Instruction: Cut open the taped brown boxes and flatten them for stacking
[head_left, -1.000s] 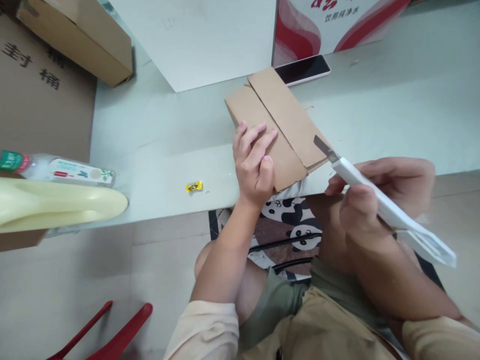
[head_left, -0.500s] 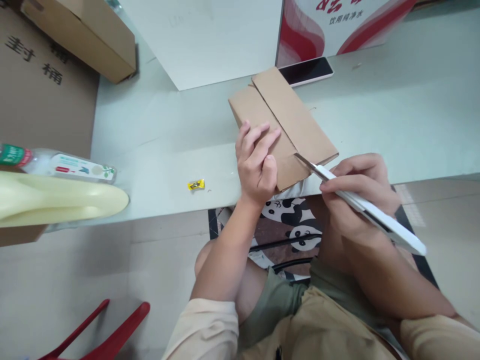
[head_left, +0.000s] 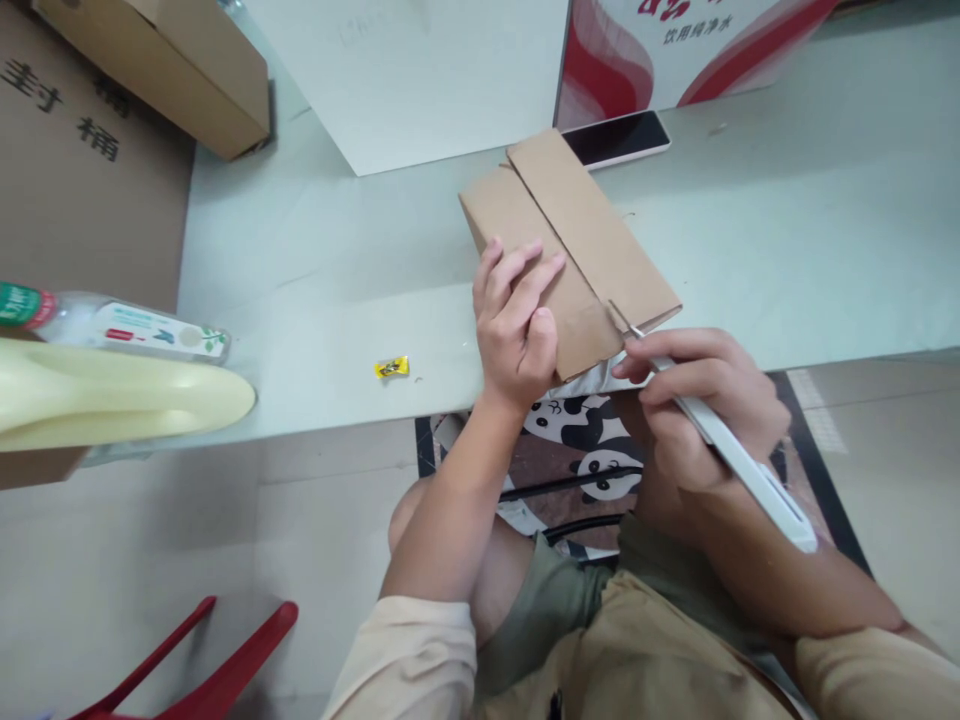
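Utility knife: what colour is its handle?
The handle is white; the head view shows it best.

Yellow packet (head_left: 391, 368) lies left of left fingers (head_left: 514, 268); bottle (head_left: 161, 335) farther left; phone (head_left: 626, 140) beyond them, rightward.

Knife (head_left: 750, 477) — white; carton (head_left: 600, 235) — plain brown; yellow wrapper (head_left: 391, 368)

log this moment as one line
left hand: resting on cardboard box | right hand: gripping white knife | blade: out, tip near box seam | phone: beyond box
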